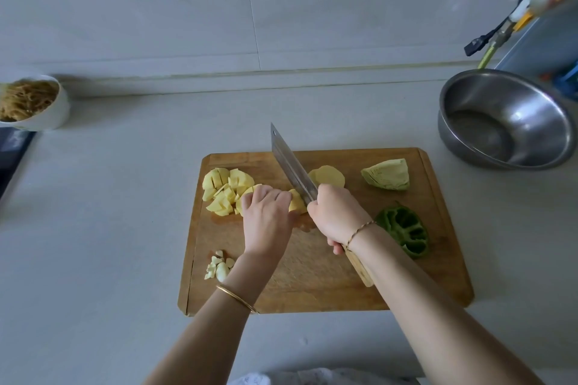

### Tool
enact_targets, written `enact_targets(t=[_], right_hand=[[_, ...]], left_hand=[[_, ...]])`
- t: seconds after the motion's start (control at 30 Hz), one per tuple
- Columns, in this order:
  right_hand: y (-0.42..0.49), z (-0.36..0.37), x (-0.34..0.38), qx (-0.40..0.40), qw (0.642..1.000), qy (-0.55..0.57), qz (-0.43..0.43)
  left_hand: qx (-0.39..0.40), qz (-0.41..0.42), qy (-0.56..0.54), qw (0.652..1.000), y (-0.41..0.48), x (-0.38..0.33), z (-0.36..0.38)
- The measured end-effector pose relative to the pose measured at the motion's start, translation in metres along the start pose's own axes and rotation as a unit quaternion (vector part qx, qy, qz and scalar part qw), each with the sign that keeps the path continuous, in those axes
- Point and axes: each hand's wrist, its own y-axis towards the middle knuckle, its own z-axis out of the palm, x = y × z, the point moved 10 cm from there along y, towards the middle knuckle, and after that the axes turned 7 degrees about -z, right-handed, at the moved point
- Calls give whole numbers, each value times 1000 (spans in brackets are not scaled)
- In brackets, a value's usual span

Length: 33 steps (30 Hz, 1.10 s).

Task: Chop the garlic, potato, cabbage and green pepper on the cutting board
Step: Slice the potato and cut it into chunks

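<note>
Hands (pixel 266 216) (pixel 336 216), cleaver (pixel 291 166) over potato (pixel 297 205); pepper (pixel 403 230) beside

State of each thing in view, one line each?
garlic: chopped, piled at the near-left of the board
potato: partly chopped; chunks left of blade, slices right
cabbage: wedge, uncut
pepper: half, cut side up, unchopped
cleaver: gripped by right hand, blade at potato
left hand: holds potato piece
steel bowl: upright
white bowl: holds brown strands

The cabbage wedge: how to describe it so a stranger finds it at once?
Find the wooden cutting board. At its far right corner lies the cabbage wedge, beyond the green pepper. It alone is pale green and leafy; the pepper is dark.
</note>
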Motion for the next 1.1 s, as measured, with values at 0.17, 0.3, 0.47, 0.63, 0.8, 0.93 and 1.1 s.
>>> enact_targets(t=[0.17, 0.3, 0.47, 0.63, 0.8, 0.93, 1.1], right_hand=[[1, 15, -14, -27, 999, 15, 12], [1, 14, -20, -30, 998, 46, 14], [-7, 2, -21, -51, 993, 102, -11], [-16, -7, -9, -68, 993, 88, -32], [-16, 1, -5, -50, 997, 59, -30], [-14, -1, -1, -36, 998, 51, -26], [-11, -2, 5, -6, 999, 32, -12]], left_hand=[[2, -11, -3, 1000, 0, 2, 1], [4, -14, -7, 1000, -1, 3, 0], [17, -37, -45, 998, -4, 11, -2], [8, -72, -48, 996, -5, 19, -4], [4, -66, -47, 997, -5, 20, -3], [5, -50, -44, 998, -5, 18, -2], [-5, -36, -56, 998, -4, 16, -4]])
